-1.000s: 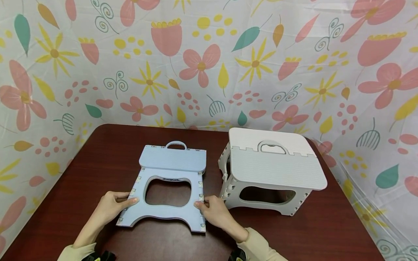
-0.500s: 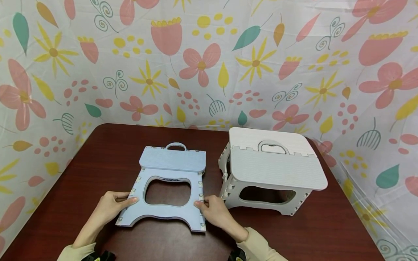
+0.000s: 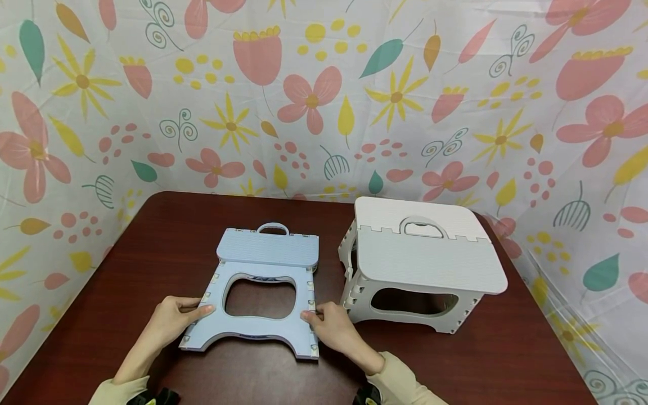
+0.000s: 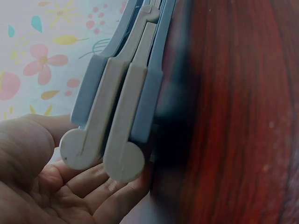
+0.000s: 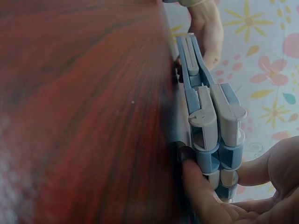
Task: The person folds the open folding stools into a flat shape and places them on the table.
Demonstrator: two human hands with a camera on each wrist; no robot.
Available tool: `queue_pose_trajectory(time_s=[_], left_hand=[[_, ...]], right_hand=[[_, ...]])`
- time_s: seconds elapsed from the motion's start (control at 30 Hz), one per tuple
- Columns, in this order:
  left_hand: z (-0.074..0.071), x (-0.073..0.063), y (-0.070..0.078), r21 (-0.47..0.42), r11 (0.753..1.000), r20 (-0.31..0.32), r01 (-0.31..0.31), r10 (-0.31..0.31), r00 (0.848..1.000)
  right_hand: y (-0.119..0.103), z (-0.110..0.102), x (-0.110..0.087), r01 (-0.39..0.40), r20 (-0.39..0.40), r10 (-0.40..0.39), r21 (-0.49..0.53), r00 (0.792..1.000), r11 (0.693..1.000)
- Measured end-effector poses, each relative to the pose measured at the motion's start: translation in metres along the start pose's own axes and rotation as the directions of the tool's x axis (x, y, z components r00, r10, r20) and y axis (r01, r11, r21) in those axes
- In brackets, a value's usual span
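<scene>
A light blue folding step stool [image 3: 253, 325], folded flat, lies low over the table with its handle end away from me. My left hand [image 3: 169, 322] grips its left edge, thumb on the upper face and fingers underneath. On the opposite edge my right hand [image 3: 331, 327] pinches it, the thumb again on top. From the left wrist view, the folded legs of the stool [image 4: 114, 93] show pressed close together, with a narrow gap between the layers. In the right wrist view the hinged edge of the stool [image 5: 217, 135] sits between thumb and fingers.
A grey-white folding step stool [image 3: 430, 259] stands unfolded to the right, close beside my right hand. Both rest on a dark red-brown table [image 3: 152, 247]. A flower-printed curtain [image 3: 314, 101] hangs behind the table's far edge.
The handle end of the blue stool has come down very slightly in the head view. Both hands keep their grip and have hardly moved.
</scene>
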State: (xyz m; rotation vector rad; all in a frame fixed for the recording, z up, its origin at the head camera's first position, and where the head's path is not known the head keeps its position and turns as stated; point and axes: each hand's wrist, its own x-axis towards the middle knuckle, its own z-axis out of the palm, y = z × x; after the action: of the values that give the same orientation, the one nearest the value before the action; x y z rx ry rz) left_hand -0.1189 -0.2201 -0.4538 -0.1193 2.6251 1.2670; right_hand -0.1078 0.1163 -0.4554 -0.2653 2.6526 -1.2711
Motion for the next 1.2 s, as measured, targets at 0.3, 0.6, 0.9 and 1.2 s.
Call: queue_pose_trajectory(time_s=[0.3,0.6,0.9,1.2], left_hand=[[0.0,-0.001,0.0,0.001,1.0,-0.009,0.004,-0.004,1.0],[-0.005,-0.005,0.009,0.114,0.993,-0.065,0.026,-0.019,0.998],[-0.006,-0.008,0.012,0.184,0.982,-0.09,0.035,-0.019,0.996],[-0.005,-0.009,0.015,0.217,0.976,-0.12,0.018,0.008,0.993]], right_hand=[[-0.002,0.002,0.0,-0.019,-0.02,0.019,-0.009,1.0,1.0],[-0.007,0.0,0.0,-0.022,-0.023,0.022,-0.014,0.999,1.0],[-0.009,0.0,-0.002,-0.021,-0.046,0.019,-0.032,0.999,0.999],[-0.011,-0.001,-0.004,0.021,-0.113,-0.035,-0.118,0.993,0.993]])
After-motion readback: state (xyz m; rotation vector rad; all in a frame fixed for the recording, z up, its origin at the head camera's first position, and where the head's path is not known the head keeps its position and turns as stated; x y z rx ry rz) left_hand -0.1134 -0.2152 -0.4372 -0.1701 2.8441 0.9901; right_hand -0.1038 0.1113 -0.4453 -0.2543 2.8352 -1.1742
